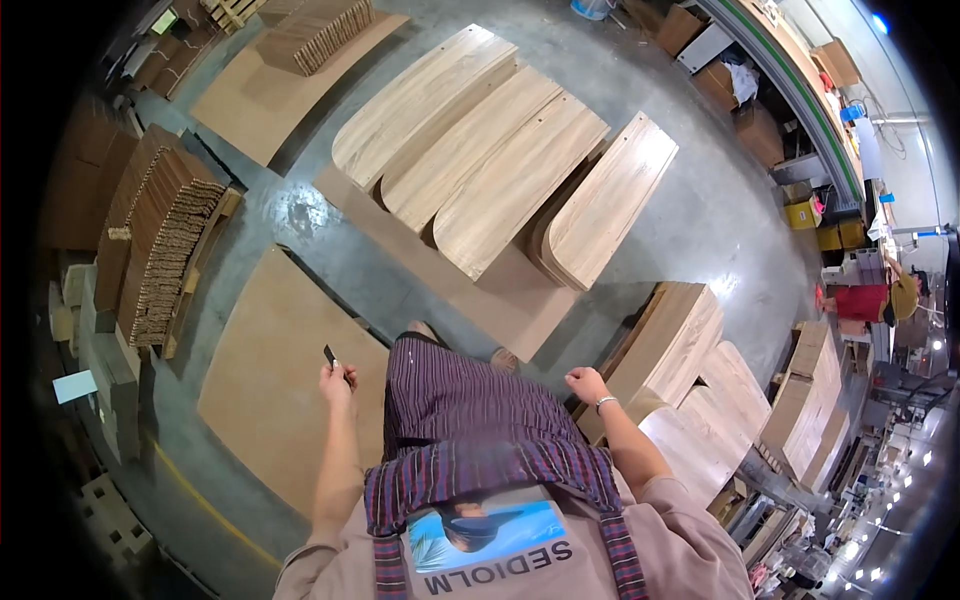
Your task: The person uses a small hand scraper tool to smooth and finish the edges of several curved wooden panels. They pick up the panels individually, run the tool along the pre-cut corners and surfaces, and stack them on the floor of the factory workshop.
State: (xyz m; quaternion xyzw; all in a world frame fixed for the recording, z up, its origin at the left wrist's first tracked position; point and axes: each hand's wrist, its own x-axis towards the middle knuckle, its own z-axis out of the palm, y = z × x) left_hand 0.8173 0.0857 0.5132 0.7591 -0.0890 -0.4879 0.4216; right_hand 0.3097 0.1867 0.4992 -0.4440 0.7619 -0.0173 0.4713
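The grey concrete floor [720, 215] is your largest surface, and its widest open stretch runs to your right front, between the fanned boards and the shelving along the wall. Ahead of you, four long rounded wooden panels [500, 150] lie overlapped like a fan on a flat cardboard sheet [515, 300], probably so each face stays off the concrete and one edge of every board stays free to grab. A second big cardboard sheet [270, 380] lies flat at your left foot, its near edge just beside your leg; mind that rim when you step. To your right, more wooden panels stand stacked on edge [690, 350], close to your right arm, so room is tight on that side. On your left, a stack of corrugated cardboard [160, 250] leans in a row, well apart from you. Your right hand [585, 385] hangs loosely curled and holds nothing, near the top of the stacked panels. Your left hand [335, 382] is closed around a small dark tool [331, 355], perhaps a cutter, held up over the near cardboard sheet.
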